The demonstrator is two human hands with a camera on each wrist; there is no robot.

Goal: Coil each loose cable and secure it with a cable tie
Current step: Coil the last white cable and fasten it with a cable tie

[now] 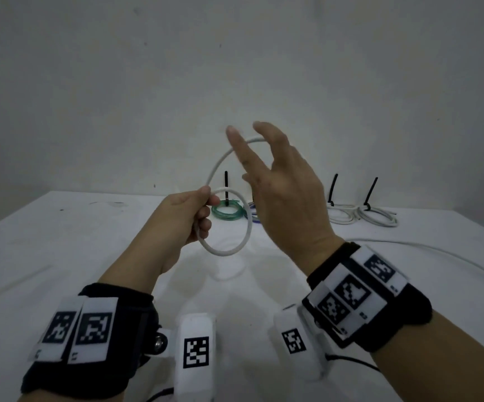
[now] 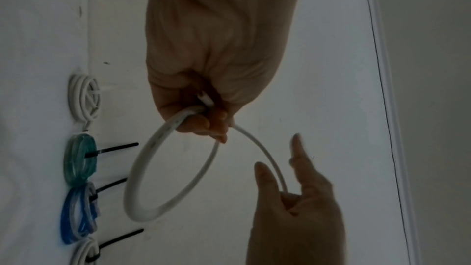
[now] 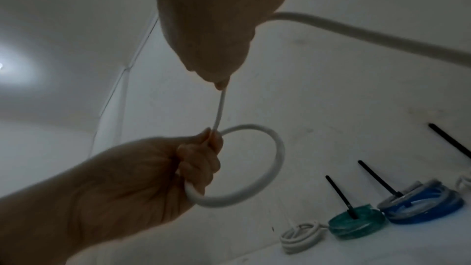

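A white cable is held above the white table. My left hand pinches it where one loop closes, thumb against curled fingers. From that pinch the cable arcs up into my right hand, raised higher and to the right. There the index and other fingers stand straight, while the thumb lies tucked against the cable. In the right wrist view the cable leaves the back of that hand to the right. Its loose tail lies on the table.
Along the table's far edge lie tied coils: a green one, a blue one and two white ones, each with a black cable tie sticking up. A small white coil lies beside the green one.
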